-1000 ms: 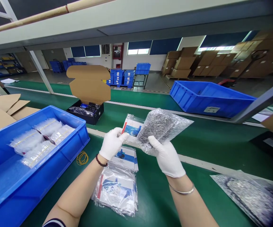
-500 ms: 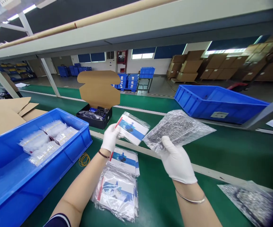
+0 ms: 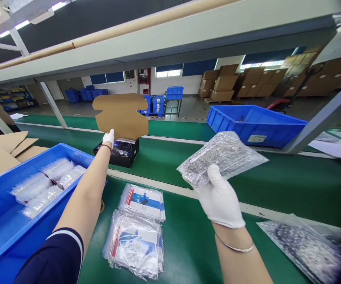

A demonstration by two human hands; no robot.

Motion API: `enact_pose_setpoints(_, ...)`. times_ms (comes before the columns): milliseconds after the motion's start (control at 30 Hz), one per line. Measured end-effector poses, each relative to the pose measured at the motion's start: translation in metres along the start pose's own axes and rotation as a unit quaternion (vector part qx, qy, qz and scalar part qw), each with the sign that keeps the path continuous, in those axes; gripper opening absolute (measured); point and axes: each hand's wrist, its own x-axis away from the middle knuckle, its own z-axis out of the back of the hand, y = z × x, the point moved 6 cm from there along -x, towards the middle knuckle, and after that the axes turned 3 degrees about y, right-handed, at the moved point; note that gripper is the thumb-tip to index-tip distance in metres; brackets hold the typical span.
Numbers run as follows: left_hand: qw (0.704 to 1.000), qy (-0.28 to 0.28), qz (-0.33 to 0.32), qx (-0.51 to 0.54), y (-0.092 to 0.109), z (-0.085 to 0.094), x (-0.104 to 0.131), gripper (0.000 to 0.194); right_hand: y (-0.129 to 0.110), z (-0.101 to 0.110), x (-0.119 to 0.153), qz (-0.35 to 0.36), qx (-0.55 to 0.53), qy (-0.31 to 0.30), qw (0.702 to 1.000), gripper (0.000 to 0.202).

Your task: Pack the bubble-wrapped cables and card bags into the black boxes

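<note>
My right hand (image 3: 219, 199), in a white glove, grips a clear bubble-wrap bag (image 3: 226, 156) with the thumb on top, held above the green bench. My left hand (image 3: 109, 137), also gloved, reaches far forward to the back left of an open black box (image 3: 125, 159) with a raised brown cardboard lid (image 3: 121, 116). Its fingers are mostly hidden, so its hold cannot be made out. Inside the box lie black cable (image 3: 125, 147) and plastic-wrapped parts. Two piles of bagged booklets, a farther pile (image 3: 145, 201) and a nearer pile (image 3: 136, 244), lie between my arms.
At left stands a blue bin (image 3: 66, 152) with several white packets (image 3: 56, 169), beside flat cardboard (image 3: 1, 152). Another blue bin (image 3: 256, 122) is at the back right. A second bubble-wrap bag (image 3: 306, 244) lies at the right front. A shelf beam (image 3: 146, 43) crosses overhead.
My left hand has moved forward and left from above the booklet piles to the black box; the booklet it held is no longer seen in it. My right hand still holds the bubble-wrap bag.
</note>
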Motion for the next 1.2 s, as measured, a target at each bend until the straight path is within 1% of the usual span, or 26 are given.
enact_pose_setpoints(67, 0.996, -0.025, -0.003, -0.085, -0.008, -0.007, -0.005, 0.052, 0.002, -0.003, 0.0, -0.024, 0.004, 0.0, 1.0, 0.043)
enact_pose_setpoints(133, 0.985, -0.046, -0.01, -0.166, -0.016, -0.017, -0.002, 0.061, 0.005, -0.006, 0.0, -0.059, 0.019, -0.015, 0.998, 0.052)
enact_pose_setpoints(233, 0.958, -0.058, -0.028, -0.278, -0.031, -0.034, 0.014, 0.069, 0.008, -0.01, 0.002, -0.084, 0.044, -0.039, 0.995, 0.061)
enact_pose_setpoints(367, 0.914, -0.089, -0.09, -0.386, -0.043, -0.056, 0.04, 0.079, 0.006, -0.009, 0.002, -0.066, 0.052, -0.032, 0.996, 0.059)
enact_pose_setpoints(433, 0.894, -0.119, -0.13, -0.413, -0.044, -0.063, 0.048, 0.085, 0.005, -0.008, 0.0, -0.055, 0.032, -0.021, 0.998, 0.052)
enact_pose_setpoints(500, 0.876, -0.153, -0.166, -0.426, -0.044, -0.067, 0.055, 0.089, 0.006, -0.008, -0.002, -0.057, 0.001, -0.013, 0.998, 0.041)
enact_pose_setpoints(567, 0.859, -0.181, -0.201, -0.434, -0.043, -0.068, 0.061, 0.091, 0.012, -0.008, -0.004, -0.083, -0.024, -0.009, 0.996, 0.033)
enact_pose_setpoints(667, 0.834, -0.221, -0.252, -0.439, -0.041, -0.069, 0.072, 0.093, 0.021, -0.009, -0.003, -0.13, -0.031, -0.01, 0.991, 0.028)
enact_pose_setpoints(733, 0.821, -0.241, -0.278, -0.436, -0.04, -0.069, 0.077, 0.093, 0.024, -0.009, -0.002, -0.136, -0.017, -0.016, 0.99, 0.023)
enact_pose_setpoints(800, 0.818, -0.243, -0.301, -0.425, -0.036, -0.068, 0.076, 0.098, 0.024, -0.01, -0.001, -0.129, 0.006, -0.026, 0.991, 0.02)
enact_pose_setpoints(867, 0.829, -0.232, -0.303, -0.41, -0.033, -0.064, 0.067, 0.111, 0.024, -0.008, -0.002, -0.121, 0.024, -0.029, 0.992, 0.02)
enact_pose_setpoints(900, 0.838, -0.233, -0.286, -0.402, -0.033, -0.063, 0.06, 0.117, 0.024, -0.007, -0.003, -0.12, 0.031, -0.03, 0.992, 0.021)
enact_pose_setpoints(967, 0.854, -0.257, -0.232, -0.389, -0.038, -0.062, 0.046, 0.124, 0.025, -0.004, -0.004, -0.12, 0.045, -0.034, 0.991, 0.023)
enact_pose_setpoints(1033, 0.858, -0.296, -0.194, -0.371, -0.044, -0.067, 0.038, 0.122, 0.028, -0.003, -0.004, -0.119, 0.064, -0.047, 0.99, 0.024)
enact_pose_setpoints(1067, 0.858, -0.311, -0.192, -0.362, -0.045, -0.07, 0.037, 0.118, 0.031, -0.002, -0.004, -0.119, 0.072, -0.053, 0.989, 0.025)
enact_pose_setpoints(1133, 0.858, -0.323, -0.201, -0.344, -0.045, -0.077, 0.042, 0.108, 0.04, -0.002, -0.003, -0.127, 0.09, -0.058, 0.986, 0.026)
enact_pose_setpoints(1200, 0.863, -0.316, -0.206, -0.335, -0.044, -0.081, 0.053, 0.092, 0.054, -0.006, -0.007, -0.131, 0.121, -0.063, 0.982, 0.03)
